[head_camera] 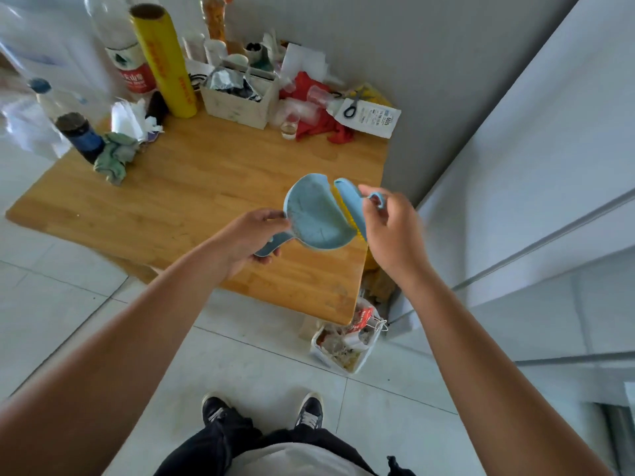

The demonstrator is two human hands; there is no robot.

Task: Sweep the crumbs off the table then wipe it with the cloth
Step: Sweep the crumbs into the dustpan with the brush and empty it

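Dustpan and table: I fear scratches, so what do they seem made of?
The dustpan looks like matte light-blue plastic: smooth, moulded, one colour. The table looks like varnished wood: joined strips with grain and a faint sheen.

A grey wall meets pale floor tiles, with a tall white cabinet standing at the right.

I read 6029 in blue on the white packet at the surface's far right; its other print is too small. Bottle's red label: white Chinese characters, blurred. Yellow roll: red print, unreadable.
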